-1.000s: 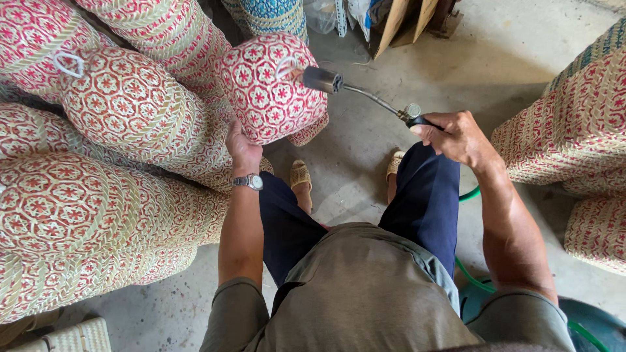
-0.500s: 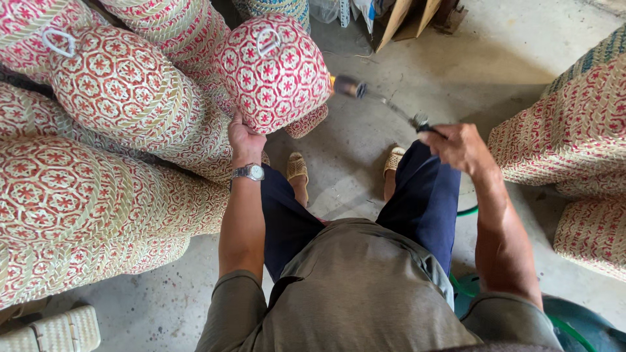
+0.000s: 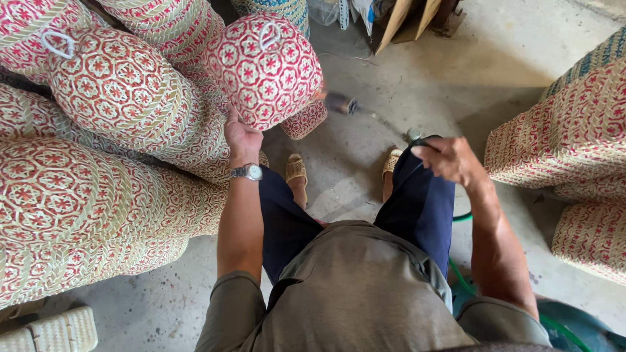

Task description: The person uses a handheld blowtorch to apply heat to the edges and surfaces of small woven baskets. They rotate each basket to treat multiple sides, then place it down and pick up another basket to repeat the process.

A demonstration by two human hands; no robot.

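Note:
My left hand [image 3: 241,135], with a wristwatch on the wrist, grips the lower edge of a round woven basket lid [image 3: 264,68] with a red and cream star pattern and a white loop handle. My right hand [image 3: 447,158] is closed around the handle of a long thin torch-like tool [image 3: 372,116]. Its blurred metal nozzle points at the right side of the lid. A green hose [image 3: 460,274] trails from the tool past my right leg.
Several woven red-patterned baskets and lids are stacked at the left [image 3: 98,189]. More woven baskets stand at the right [image 3: 567,137]. Cardboard and bags lie at the top [image 3: 391,16]. Concrete floor shows between my sandalled feet [image 3: 297,171].
The lid has turned in my left hand and sits higher. The tool's nozzle has swung down and closer to the lid's right side; my right hand has dropped slightly.

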